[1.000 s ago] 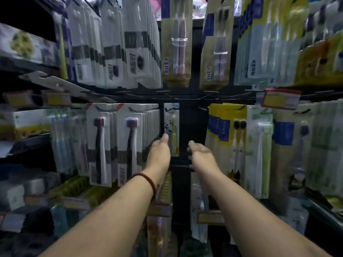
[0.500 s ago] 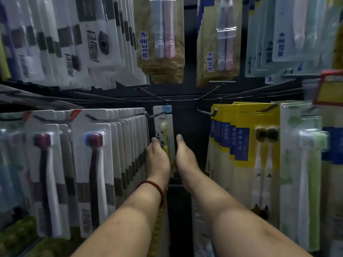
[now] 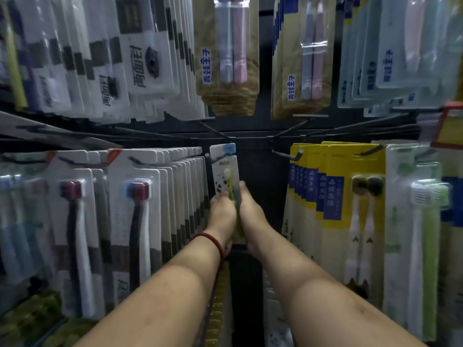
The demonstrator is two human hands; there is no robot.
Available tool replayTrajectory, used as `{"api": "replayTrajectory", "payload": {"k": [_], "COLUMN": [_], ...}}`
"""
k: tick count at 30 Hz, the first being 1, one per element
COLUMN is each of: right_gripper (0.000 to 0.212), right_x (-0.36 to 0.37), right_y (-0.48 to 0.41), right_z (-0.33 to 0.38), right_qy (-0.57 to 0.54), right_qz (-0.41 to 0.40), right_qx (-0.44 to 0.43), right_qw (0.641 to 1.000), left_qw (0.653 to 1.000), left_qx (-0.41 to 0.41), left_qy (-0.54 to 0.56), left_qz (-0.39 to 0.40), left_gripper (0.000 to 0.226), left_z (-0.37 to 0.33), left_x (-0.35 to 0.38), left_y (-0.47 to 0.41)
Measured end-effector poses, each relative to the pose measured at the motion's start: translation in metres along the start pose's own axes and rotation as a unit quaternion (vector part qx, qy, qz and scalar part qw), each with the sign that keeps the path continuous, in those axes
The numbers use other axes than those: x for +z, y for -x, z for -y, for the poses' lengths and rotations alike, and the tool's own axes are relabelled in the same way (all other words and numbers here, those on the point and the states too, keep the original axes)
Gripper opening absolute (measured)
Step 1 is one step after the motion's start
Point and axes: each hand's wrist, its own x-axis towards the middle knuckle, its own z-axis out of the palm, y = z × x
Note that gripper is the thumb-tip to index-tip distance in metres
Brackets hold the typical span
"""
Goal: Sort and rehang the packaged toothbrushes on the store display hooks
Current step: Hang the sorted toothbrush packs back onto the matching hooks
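Between the white packs (image 3: 175, 186) and the yellow packs (image 3: 333, 196), the panda toothbrush pack (image 3: 223, 169) hangs upright, apparently on its hook (image 3: 220, 135), brush head up. The left hand (image 3: 221, 212) pinches its lower left edge; the right hand (image 3: 251, 212) lies against its right edge, grip unclear

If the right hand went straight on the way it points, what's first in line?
The right hand is touching the panda toothbrush pack; past its edge, probably the dark back panel, though depth is unclear.
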Motion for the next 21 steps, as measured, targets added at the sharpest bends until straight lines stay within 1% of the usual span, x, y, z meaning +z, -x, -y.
{"api": "replayTrajectory", "payload": {"k": [2,5,7,8,9,10,11,12,14,15,16,17,19,21], "right_gripper": [0.070,0.099,0.106,0.099,0.081,0.057,0.040,0.032,0.026,0.021,0.018,0.019,0.022,0.021], "right_x": [0.006,0.010,0.012,0.012,0.013,0.013,0.012,0.012,0.008,0.008,0.007,0.007,0.008,0.009], "right_y": [0.012,0.029,0.043,0.051,0.062,0.069,0.075,0.092,0.107,0.113,0.119,0.122,0.133,0.141], "right_z": [0.004,0.002,-0.001,-0.001,0.001,0.000,0.000,0.007,0.009,0.010,0.011,0.011,0.011,0.012], "right_qy": [0.016,0.026,0.009,0.012,0.026,0.037,0.039,0.052,0.075,0.075,0.064,0.046,0.007,-0.010], "right_qz": [-0.015,-0.023,-0.005,-0.009,-0.027,-0.036,-0.038,-0.032,-0.038,-0.039,-0.036,-0.032,-0.025,-0.020], "right_qx": [0.004,-0.003,0.010,0.012,0.008,-0.007,-0.017,-0.033,-0.059,-0.059,-0.052,-0.038,-0.035,-0.044], "right_qw": [1.000,0.999,1.000,1.000,0.999,0.999,0.998,0.998,0.995,0.995,0.996,0.998,0.999,0.999], "left_qw": [1.000,1.000,1.000,1.000,0.999,1.000,1.000,1.000,0.997,0.997,0.997,0.997,0.998,0.998], "left_qx": [0.001,-0.010,-0.008,-0.005,0.001,0.008,0.018,0.022,0.031,0.036,0.040,0.041,0.043,0.038], "left_qy": [0.001,0.001,0.016,0.030,0.030,0.022,0.013,0.006,-0.001,0.004,0.014,0.024,0.041,0.043], "left_qz": [-0.001,-0.013,-0.003,0.007,0.014,0.012,0.000,-0.019,-0.064,-0.072,-0.067,-0.058,-0.034,-0.019], "left_gripper": [0.049,0.054,0.049,0.046,0.045,0.041,0.035,0.027,0.019,0.016,0.015,0.014,0.010,0.015], "left_z": [-0.002,0.003,0.004,0.001,-0.001,-0.003,-0.006,-0.007,-0.006,-0.005,-0.005,-0.005,-0.010,-0.014], "left_x": [-0.002,-0.004,-0.006,-0.009,-0.011,-0.014,-0.017,-0.019,-0.025,-0.029,-0.033,-0.036,-0.045,-0.053], "left_y": [0.012,0.019,0.030,0.044,0.057,0.068,0.080,0.089,0.104,0.110,0.117,0.121,0.133,0.139]}}
